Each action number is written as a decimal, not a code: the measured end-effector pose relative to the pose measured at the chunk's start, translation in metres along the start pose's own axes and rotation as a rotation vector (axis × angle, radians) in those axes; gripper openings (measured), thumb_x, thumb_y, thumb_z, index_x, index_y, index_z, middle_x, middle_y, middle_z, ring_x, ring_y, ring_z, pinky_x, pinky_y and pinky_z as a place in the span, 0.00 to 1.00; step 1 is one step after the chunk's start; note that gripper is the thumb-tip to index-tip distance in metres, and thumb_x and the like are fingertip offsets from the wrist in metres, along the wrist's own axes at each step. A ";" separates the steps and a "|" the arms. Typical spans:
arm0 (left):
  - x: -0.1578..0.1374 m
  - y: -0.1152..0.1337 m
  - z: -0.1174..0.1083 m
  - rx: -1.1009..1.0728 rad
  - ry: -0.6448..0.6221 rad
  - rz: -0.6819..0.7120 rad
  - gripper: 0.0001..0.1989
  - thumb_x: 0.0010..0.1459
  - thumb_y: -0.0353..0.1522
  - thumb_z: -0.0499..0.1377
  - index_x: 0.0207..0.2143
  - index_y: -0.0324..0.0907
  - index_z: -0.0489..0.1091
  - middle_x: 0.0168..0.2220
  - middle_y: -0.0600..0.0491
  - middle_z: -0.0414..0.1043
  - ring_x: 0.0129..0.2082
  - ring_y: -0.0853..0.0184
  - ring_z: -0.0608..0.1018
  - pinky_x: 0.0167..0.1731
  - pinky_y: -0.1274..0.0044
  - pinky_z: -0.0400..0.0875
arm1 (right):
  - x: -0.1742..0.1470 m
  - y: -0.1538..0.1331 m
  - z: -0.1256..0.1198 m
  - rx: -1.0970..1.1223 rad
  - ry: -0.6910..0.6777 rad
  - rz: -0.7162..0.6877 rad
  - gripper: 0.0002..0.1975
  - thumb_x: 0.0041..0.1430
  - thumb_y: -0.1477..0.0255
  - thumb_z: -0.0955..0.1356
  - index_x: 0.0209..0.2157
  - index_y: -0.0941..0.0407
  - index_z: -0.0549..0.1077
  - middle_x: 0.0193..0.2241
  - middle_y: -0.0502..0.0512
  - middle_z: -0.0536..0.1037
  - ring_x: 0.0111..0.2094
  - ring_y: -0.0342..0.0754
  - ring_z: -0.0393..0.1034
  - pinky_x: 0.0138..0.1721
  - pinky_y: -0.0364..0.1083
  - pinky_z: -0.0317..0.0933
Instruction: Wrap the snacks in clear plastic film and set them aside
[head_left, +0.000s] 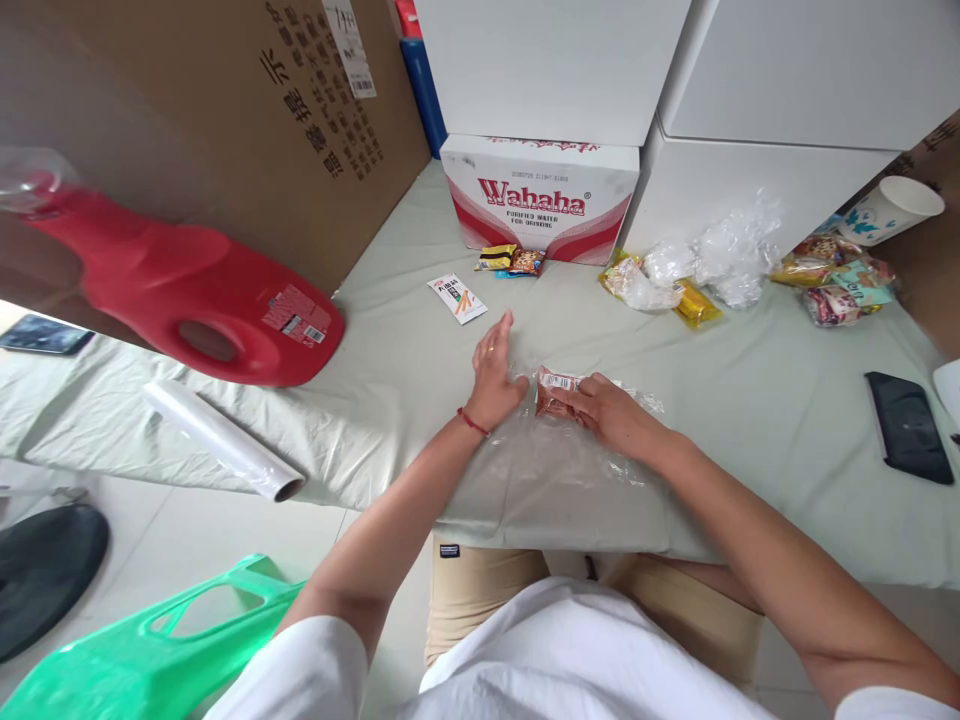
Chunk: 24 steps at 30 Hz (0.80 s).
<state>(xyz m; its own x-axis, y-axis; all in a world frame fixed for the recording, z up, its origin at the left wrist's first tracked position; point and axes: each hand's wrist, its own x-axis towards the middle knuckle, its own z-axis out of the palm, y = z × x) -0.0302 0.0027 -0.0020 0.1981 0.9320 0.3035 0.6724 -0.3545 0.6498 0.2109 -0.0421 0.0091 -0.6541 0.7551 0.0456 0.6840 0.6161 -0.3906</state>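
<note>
A small reddish-brown snack packet [551,393] with a white barcode label lies on a sheet of clear plastic wrap [536,460] near the table's front. My right hand [619,415] is on the packet's right part, thumb and fingers gripping it; its fingertips are partly hidden. Just left of the packet, my left hand [495,380] rests on its edge at the wrap's left side. Its fingers stretch away from me, the thumb stands apart, and nothing is in it. Beyond it lie a white snack sachet [457,299] and small yellow and brown snack packets [527,262].
A Wahaha carton [541,200] stands at the back. Film-wrapped snacks [675,275], more snack packs [844,285], a paper cup [892,210] and a black phone [909,428] are at right. At left are a red jug [202,270] and a plastic wrap roll [223,440].
</note>
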 end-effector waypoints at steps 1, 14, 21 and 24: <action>0.008 -0.002 0.000 -0.040 -0.074 0.024 0.50 0.53 0.28 0.61 0.76 0.45 0.45 0.64 0.44 0.71 0.67 0.55 0.68 0.68 0.60 0.58 | 0.000 0.000 -0.001 -0.002 0.001 0.003 0.24 0.75 0.70 0.59 0.67 0.50 0.70 0.37 0.60 0.72 0.39 0.53 0.62 0.40 0.48 0.61; -0.040 -0.022 -0.039 0.145 -0.388 0.361 0.17 0.48 0.18 0.53 0.28 0.44 0.77 0.33 0.52 0.75 0.38 0.63 0.77 0.46 0.68 0.69 | 0.000 -0.003 0.001 0.043 0.040 0.019 0.24 0.75 0.70 0.58 0.65 0.46 0.74 0.33 0.57 0.68 0.37 0.52 0.61 0.42 0.49 0.61; -0.047 -0.032 -0.052 0.038 -0.489 0.358 0.11 0.47 0.20 0.52 0.21 0.43 0.67 0.29 0.51 0.72 0.39 0.62 0.77 0.41 0.71 0.72 | -0.011 -0.001 -0.007 0.221 0.016 -0.151 0.25 0.74 0.62 0.62 0.69 0.47 0.68 0.42 0.60 0.78 0.42 0.54 0.67 0.52 0.56 0.60; -0.061 -0.023 -0.071 -0.050 -0.350 0.316 0.11 0.52 0.25 0.53 0.33 0.44 0.73 0.42 0.47 0.76 0.47 0.60 0.78 0.47 0.68 0.75 | -0.009 -0.001 -0.010 0.239 0.000 -0.137 0.24 0.75 0.64 0.61 0.68 0.50 0.70 0.42 0.60 0.81 0.41 0.53 0.68 0.51 0.55 0.59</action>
<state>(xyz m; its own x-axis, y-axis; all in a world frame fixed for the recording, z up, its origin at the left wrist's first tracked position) -0.1085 -0.0513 0.0144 0.6213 0.7446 0.2441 0.5075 -0.6197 0.5987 0.2192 -0.0472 0.0187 -0.7352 0.6684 0.1131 0.4936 0.6422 -0.5864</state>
